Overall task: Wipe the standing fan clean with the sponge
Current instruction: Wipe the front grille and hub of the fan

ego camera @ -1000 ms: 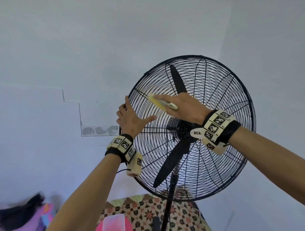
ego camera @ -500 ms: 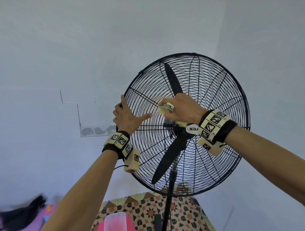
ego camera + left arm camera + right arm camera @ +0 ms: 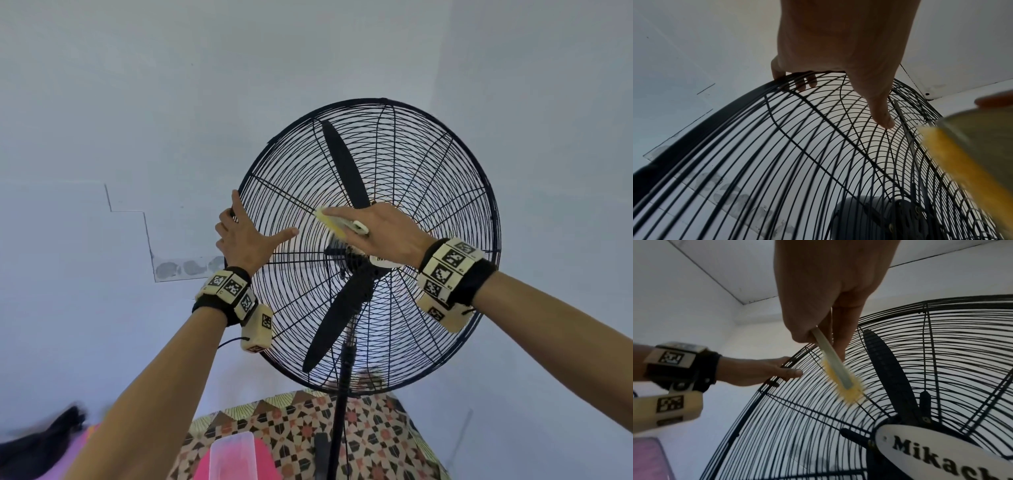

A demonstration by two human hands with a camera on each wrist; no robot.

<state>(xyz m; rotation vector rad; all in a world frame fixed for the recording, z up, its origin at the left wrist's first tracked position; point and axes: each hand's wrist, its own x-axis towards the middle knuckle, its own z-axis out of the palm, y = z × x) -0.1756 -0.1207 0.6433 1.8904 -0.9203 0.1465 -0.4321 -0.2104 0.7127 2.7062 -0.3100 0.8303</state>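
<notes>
- While the left hand grips the standing fan's round black wire rim at its left edge, thumb spread flat across the grille,
- the right hand pinches the yellow sponge by its flat pale handle against the thin curved wires near the hub.

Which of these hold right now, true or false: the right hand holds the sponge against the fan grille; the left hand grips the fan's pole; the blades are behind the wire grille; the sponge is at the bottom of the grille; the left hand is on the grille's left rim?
1. The right hand holds the yellow sponge against the fan grille. True.
2. The left hand grips the pole. False: it is up on the grille.
3. The blades sit behind the wire grille. True.
4. The sponge is at the bottom of the grille. False: it is upper left of the hub.
5. The left hand is on the grille's left rim. True.
</notes>
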